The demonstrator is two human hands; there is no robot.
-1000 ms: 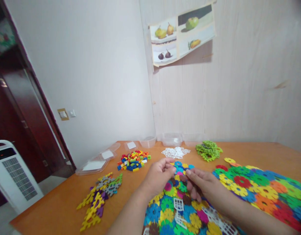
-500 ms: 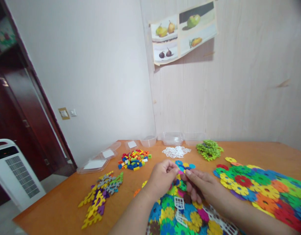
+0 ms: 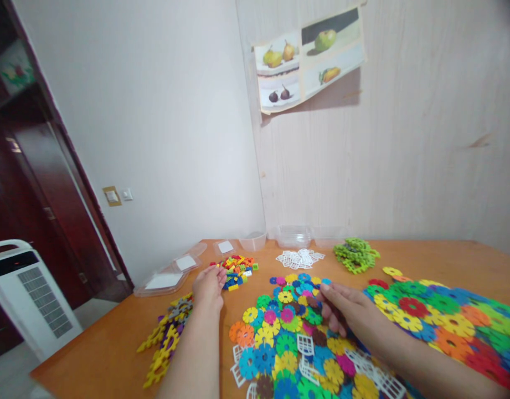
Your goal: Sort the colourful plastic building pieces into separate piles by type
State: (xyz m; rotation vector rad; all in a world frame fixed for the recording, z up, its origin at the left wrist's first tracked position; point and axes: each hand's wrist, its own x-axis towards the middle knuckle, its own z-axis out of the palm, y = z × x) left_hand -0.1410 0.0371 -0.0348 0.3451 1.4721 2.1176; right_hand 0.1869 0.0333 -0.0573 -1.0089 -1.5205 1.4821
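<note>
Mixed pile, head view: the mixed pile of small notched discs (image 3: pixel 287 343) serves as landmark, spread in overlapping layers on the orange-brown table (image 3: pixel 92 354).
Right hand: this hand (image 3: pixel 348 307) reaches over the pile's right edge, thumb and forefinger drawn narrow beside a blue disc; I cannot tell whether they grip it.
Left hand: this hand (image 3: pixel 209 285) is beyond the pile's far left, at the brick heap (image 3: pixel 236 277), fingers loosely curled; whether they hold anything is hidden.
Disc handling: best, I judge, to pinch each by its scalloped rim and lift it singly, as slots could snag neighbours.
Bricks: small, blocky, hard-looking; a fingertip pinch from above should suit, without scattering the heap.
White lattices: thin, stiff-looking grids (image 3: pixel 305 344) lie among the pile's discs; sliding one out flat would likely disturb least.
Large discs: a glossy, petal-edged spread (image 3: pixel 449 330) to the pile's right.
Toothed plates: flat, matte yellow, purple and grey pieces (image 3: pixel 167 346) left of the pile, partly behind the left forearm.
Green pieces: a knobbly, interlocking-looking clump (image 3: pixel 354 255) beyond the pile, to its right.
Tubs: clear, thin-walled plastic (image 3: pixel 293 238), directly beyond the pile.
</note>
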